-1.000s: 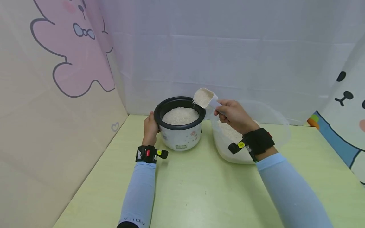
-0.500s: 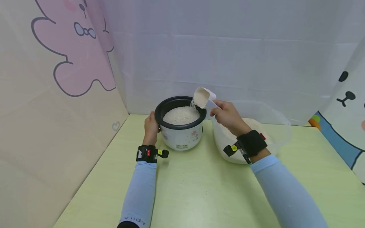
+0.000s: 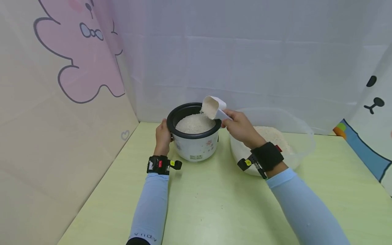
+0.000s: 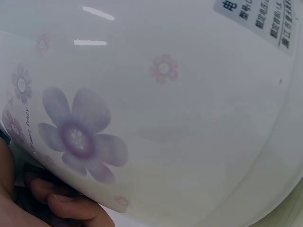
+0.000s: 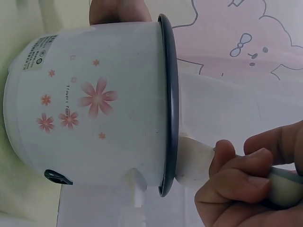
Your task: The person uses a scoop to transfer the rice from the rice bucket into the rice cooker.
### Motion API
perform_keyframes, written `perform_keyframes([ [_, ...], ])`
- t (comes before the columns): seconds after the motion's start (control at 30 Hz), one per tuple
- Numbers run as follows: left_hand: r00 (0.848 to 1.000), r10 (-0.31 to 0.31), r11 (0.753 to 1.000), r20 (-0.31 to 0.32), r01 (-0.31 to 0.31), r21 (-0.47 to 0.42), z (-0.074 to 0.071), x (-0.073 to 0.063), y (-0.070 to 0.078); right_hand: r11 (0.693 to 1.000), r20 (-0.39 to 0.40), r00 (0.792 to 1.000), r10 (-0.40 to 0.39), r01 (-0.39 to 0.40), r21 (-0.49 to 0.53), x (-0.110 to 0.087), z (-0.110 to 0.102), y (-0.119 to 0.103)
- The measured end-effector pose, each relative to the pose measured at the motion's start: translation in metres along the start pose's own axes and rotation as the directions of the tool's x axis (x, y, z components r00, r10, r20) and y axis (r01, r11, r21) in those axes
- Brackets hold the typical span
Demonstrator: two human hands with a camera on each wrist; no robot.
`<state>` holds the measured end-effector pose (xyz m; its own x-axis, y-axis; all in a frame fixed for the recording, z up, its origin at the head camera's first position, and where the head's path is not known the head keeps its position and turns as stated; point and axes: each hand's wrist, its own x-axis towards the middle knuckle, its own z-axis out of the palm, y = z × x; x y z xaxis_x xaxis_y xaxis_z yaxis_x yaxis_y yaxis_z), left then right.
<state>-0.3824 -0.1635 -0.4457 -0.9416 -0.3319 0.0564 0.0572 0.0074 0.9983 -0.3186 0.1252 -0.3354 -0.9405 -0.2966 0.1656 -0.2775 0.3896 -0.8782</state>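
Note:
A white rice cooker [image 3: 196, 146] with a black rim and flower prints stands on the table, white rice [image 3: 193, 124] heaped inside. At its left side my left hand [image 3: 162, 137] grips it below the rim; in the left wrist view the fingers [image 4: 71, 208] curl by a dark part on the cooker's side. My right hand [image 3: 243, 129] pinches the handle of a white measuring scoop [image 3: 219, 103]. The scoop is tilted over the cooker's right rim, with rice at its mouth. In the right wrist view the scoop [image 5: 195, 161] is partly hidden behind the rim.
A translucent tub [image 3: 301, 151] holding more rice [image 3: 272, 134] stands right of the cooker, partly behind my right forearm. The pale green table [image 3: 211, 204] ends at a white curtain [image 3: 239, 68] behind and a printed sheet [image 3: 76, 136] on the left.
My right hand and the scoop have moved left over the cooker while the scoop tipped, and rice spilled from it into the cooker. My left hand stays on the cooker's side.

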Motion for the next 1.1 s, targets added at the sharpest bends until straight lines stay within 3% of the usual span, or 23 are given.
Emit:
perform_keyframes([
  [0.27, 1.0, -0.01, 1.0, -0.005, 0.01, 0.004, 0.001, 0.0, 0.002, 0.992, -0.023, 0.999, -0.044, 0.041, -0.115, 0.0, 0.01, -0.001],
  [0.9, 1.0, 0.014, 1.0, -0.003, -0.014, -0.003, 0.003, 0.001, 0.001, 0.976, 0.004, 0.991, -0.137, 0.136, -0.172, -0.003, 0.018, 0.001],
  [1.1, 1.0, 0.009, 1.0, -0.006, -0.009, 0.009, 0.001, -0.001, 0.0, 0.949, 0.007, 0.982, -0.188, 0.183, -0.256, -0.003, 0.02, 0.006],
])
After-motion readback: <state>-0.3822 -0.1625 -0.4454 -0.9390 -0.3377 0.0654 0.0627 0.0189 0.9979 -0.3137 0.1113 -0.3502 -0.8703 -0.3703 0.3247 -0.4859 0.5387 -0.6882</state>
